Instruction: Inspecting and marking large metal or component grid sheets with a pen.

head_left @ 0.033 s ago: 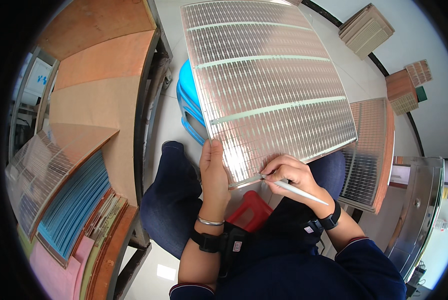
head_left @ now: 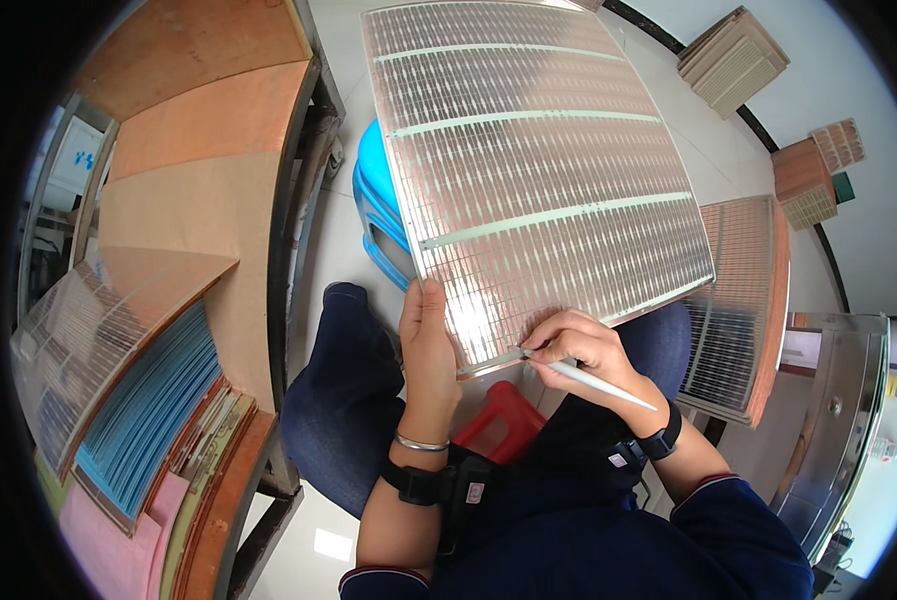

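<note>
A large copper-coloured circuit board panel point(head_left: 549, 170) with rows of fine pattern and pale green cross strips slopes away in front of me. Its far part lies above a blue plastic stool point(head_left: 376, 190). My left hand point(head_left: 431, 335) grips the panel's near left edge, thumb on top and the other fingers hidden below. Pinched in my right hand point(head_left: 577, 343) is a white, tapered pen-like tool point(head_left: 609, 385). Its working tip meets the panel's near edge, and my fingers partly cover that end. The tool's thin tail points back toward my right wrist.
On the left, a wooden bench point(head_left: 199, 200) carries a stack of blue sheets point(head_left: 154, 405) and a pink sheet point(head_left: 119, 520). A red stool point(head_left: 504, 420) is between my legs. Stacked panels point(head_left: 734, 310) stand right of my knee; more board stacks point(head_left: 737, 65) sit farther back, near a metal cabinet point(head_left: 839, 410).
</note>
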The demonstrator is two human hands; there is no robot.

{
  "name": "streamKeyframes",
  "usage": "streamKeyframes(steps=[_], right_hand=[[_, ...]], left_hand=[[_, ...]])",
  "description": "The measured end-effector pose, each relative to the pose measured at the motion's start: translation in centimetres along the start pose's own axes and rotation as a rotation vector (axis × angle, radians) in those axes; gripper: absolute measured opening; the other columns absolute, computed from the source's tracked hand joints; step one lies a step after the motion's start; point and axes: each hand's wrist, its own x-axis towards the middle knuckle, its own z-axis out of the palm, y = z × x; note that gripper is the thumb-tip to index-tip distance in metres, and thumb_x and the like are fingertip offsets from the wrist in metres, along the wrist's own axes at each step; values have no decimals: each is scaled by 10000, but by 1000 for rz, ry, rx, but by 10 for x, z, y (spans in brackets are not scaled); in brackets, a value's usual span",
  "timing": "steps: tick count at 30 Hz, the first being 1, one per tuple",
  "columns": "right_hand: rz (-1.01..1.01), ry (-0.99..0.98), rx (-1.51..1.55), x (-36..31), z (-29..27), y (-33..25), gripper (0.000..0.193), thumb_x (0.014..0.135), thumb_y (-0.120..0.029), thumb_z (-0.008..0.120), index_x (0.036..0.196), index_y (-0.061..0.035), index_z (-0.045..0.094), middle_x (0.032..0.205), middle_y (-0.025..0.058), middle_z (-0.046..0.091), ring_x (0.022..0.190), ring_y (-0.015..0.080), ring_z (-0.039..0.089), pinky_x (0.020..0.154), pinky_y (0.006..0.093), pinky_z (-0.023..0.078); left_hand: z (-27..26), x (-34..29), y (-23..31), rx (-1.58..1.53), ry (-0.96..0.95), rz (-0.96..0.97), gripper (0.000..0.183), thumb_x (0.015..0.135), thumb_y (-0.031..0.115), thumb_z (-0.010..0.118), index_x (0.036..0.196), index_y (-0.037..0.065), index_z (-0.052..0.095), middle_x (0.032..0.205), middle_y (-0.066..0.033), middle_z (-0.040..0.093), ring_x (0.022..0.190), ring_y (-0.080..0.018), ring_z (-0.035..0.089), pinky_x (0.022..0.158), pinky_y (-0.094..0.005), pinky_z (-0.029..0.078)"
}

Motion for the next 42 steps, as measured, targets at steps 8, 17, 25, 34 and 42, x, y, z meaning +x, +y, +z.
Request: streamKeyframes(steps=[8, 17, 25, 34, 42], right_hand=[[-32, 101, -107, -3, 11, -1, 181, 668, 38, 720, 699, -41, 560, 825, 63, 622, 777, 226, 630, 692, 317, 504], [-16, 85, -100, -2, 7, -7, 179, 661, 53, 711, 685, -37, 559, 818, 60, 626, 768, 219, 632, 687, 316, 510], [-6, 38, -83, 0, 4, -8, 172, 666, 38, 714, 692, -37, 561, 811, 68, 625, 780, 220, 633, 694, 321, 508], [37, 59, -59, 0, 6, -9, 176, 665, 40, 716, 696, -37, 560, 818, 65, 621, 798, 224, 636, 706, 320, 508], [55, 69, -58, -2, 8, -10, 189, 651, 53, 718, 685, -38, 556, 823, 65, 621, 806, 226, 636, 707, 321, 508]], left_hand=[[1, -1, 2, -13, -9, -7, 282, 983, 287, 432, 1079, 37, 520, 1008, -56, 616, 868, -118, 612, 754, -260, 508], [5, -3, 6, -6, 8, -18, 271, 980, 289, 445, 1049, 43, 537, 965, -32, 618, 816, -86, 598, 696, -227, 490], [6, -2, 6, -3, 27, -30, 249, 981, 285, 452, 1017, 57, 545, 909, -9, 615, 750, -51, 578, 635, -194, 467], [4, -2, 3, -20, 31, -12, 282, 980, 277, 455, 1088, 32, 543, 1006, -35, 620, 859, -69, 577, 754, -214, 460], [2, -1, 2, -32, 11, -15, 285, 984, 265, 443, 1103, 25, 539, 1026, -44, 623, 879, -81, 587, 772, -223, 467]])
